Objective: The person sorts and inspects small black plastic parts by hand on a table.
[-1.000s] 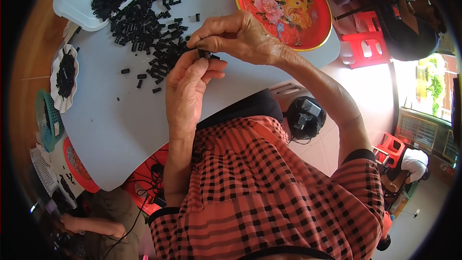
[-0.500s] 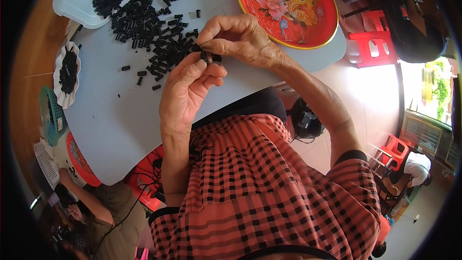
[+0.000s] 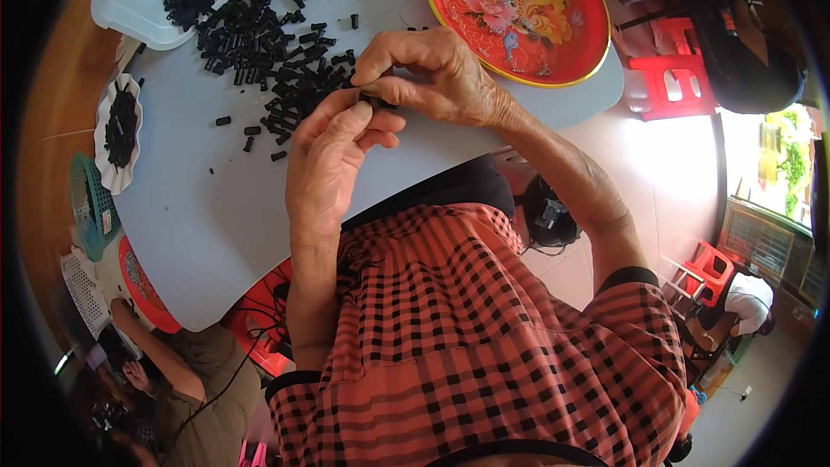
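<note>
Over the table's near side, my two hands meet at the fingertips. My left hand (image 3: pixel 328 156) is closed, its thumb and fingers gripping a small black plastic part (image 3: pixel 367 100) that is mostly covered. Just above it, my right hand (image 3: pixel 437 78) pinches thumb against forefinger at that part's upper end; whatever lies between those fingertips is hidden. Beyond and left of the hands spreads a loose pile of short black tube-like parts (image 3: pixel 298 95). A few single pieces (image 3: pixel 223 121) lie apart from it, nearer my left wrist.
A white tray (image 3: pixel 104 13) heaped with black parts stands far left, with a scalloped white dish (image 3: pixel 110 156) of small black pieces nearer. A red flowered tray (image 3: pixel 445 30) is on the right. A green basket (image 3: pixel 84 207) and another person (image 3: pixel 216 372) are at the left.
My right fingertips have come down closer to my left thumb, and the black part between the hands is more covered. The pile and trays stay as they were.
</note>
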The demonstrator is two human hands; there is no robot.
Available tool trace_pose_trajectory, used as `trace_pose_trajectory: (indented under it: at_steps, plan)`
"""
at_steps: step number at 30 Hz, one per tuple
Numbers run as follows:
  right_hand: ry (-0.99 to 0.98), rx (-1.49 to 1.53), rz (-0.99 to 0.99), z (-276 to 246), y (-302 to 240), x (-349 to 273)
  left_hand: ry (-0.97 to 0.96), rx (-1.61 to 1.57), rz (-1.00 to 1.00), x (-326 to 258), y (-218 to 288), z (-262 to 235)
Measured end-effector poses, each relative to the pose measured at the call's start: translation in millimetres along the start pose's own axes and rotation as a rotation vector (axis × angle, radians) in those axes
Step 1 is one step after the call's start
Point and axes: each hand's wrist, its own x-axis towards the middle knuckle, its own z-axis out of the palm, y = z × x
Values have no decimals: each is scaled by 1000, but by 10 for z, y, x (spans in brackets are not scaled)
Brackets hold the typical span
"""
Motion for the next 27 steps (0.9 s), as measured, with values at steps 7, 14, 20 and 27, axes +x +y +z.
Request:
trace_pose_trajectory:
  at_steps: [7,14,20,27]
  plan:
    - [26,-186,-26,83,-121,13,98,-85,58,-14,57,60]
    - [43,-349,-102,93,-99,-9,81,-31,76,8,58,49]
    - [58,-323,-74,89,-97,-14,1,-9,-1,28,83,32]
    - [55,-334,-80,106,-65,-28,44,-50,15,8,9,20]
